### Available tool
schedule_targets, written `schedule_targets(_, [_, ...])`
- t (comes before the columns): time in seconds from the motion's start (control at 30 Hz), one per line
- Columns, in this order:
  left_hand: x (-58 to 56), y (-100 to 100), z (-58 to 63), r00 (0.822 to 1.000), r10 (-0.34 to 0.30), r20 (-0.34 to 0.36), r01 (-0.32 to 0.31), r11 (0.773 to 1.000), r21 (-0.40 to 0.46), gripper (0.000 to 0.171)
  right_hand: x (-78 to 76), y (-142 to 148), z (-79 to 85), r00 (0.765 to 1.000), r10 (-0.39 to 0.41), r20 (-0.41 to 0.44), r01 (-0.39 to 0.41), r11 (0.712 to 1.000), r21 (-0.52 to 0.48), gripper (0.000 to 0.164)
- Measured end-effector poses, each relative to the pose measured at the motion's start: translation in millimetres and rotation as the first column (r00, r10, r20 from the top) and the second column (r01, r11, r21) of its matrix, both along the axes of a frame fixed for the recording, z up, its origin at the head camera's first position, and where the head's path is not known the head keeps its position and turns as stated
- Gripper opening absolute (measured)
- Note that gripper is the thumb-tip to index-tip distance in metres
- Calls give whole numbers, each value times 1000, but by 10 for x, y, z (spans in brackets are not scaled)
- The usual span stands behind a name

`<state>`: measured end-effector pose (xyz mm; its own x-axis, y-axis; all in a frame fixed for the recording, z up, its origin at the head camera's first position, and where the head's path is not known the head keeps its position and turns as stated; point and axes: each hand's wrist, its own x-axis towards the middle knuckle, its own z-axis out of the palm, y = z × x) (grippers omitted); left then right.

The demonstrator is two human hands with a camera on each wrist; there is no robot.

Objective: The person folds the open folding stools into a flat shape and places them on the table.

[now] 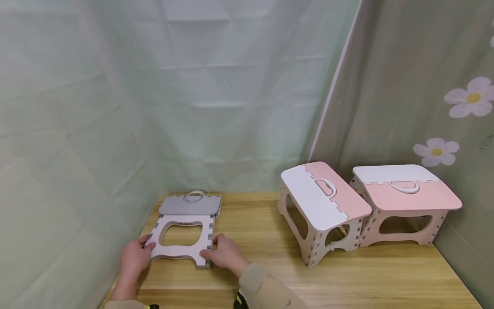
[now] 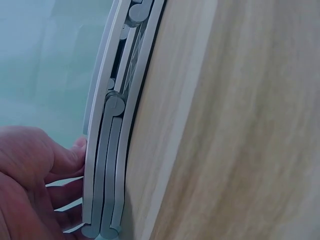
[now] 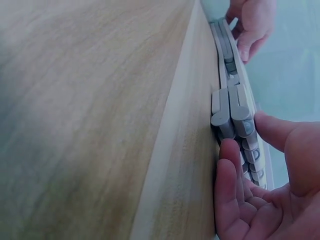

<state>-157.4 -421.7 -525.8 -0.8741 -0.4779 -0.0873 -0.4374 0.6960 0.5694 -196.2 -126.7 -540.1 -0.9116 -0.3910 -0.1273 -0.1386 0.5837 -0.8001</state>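
A grey-and-white folding stool (image 1: 181,231) lies folded flat near the left end of the wooden table, its looped handle (image 1: 194,195) toward the back curtain. My left hand (image 1: 136,256) grips its left edge near the front corner, thumb on the white leg panel. At the opposite side, my right hand (image 1: 227,254) holds the right edge, the thumb on top and curled fingers against the hinged side. Stacked layers of the folded stool (image 2: 105,150) show edge-on in the left wrist view. Grey hinge knuckles (image 3: 232,117) sit between thumb and fingers in the right wrist view.
Two pink-and-white folding stools stand unfolded on the right: one angled (image 1: 308,195), the other (image 1: 417,197) beside it near the flowered curtain (image 1: 390,86). A pale green curtain (image 1: 231,107) hangs behind and left of the wooden table (image 1: 262,231).
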Motion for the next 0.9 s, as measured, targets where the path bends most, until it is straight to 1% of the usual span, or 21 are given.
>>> schedule_targets(0.07, [-5,6,12,1000,9,2,-9,1000,16,56,-1,17,7,1000,8,20,-8,999,-33,50])
schedule_targets(0.13, [-15,6,15,1000,9,0,-9,1000,18,56,0,54,-1,997,24,71,-17,995,-102,51])
schedule_targets(0.2, [-31,14,15,1000,-7,-5,7,1000,27,56,1,108,-11,993,35,117,-15,985,-171,53])
schedule_targets(0.27, [-51,36,14,1000,-20,-17,21,999,38,55,12,169,-27,986,47,159,-6,969,-247,54])
schedule_targets(0.33, [-63,53,14,999,-30,-24,32,998,61,55,25,227,-23,983,59,176,-4,954,-299,56])
schedule_targets(0.4, [-51,59,18,999,-26,-32,29,996,85,55,44,263,-13,979,74,188,-6,941,-337,60])
schedule_targets(0.5, [-16,35,27,999,-19,-26,22,995,99,54,68,309,29,965,105,241,1,915,-404,65])
schedule_targets(0.6, [8,14,26,999,-17,-34,20,995,95,51,78,371,79,953,121,277,14,897,-442,68])
schedule_targets(0.7, [20,-2,13,999,-14,-50,19,995,100,50,92,472,131,949,136,285,8,892,-453,67])
schedule_targets(0.8, [34,4,10,998,-5,-66,12,994,111,53,114,614,188,950,153,273,-12,889,-457,64])
schedule_targets(0.87, [40,20,14,996,-5,-85,14,995,103,54,134,737,246,955,155,254,-25,893,-450,62])
schedule_targets(0.9, [41,30,18,994,-8,-106,18,995,97,54,144,801,275,959,154,238,-33,895,-445,61])
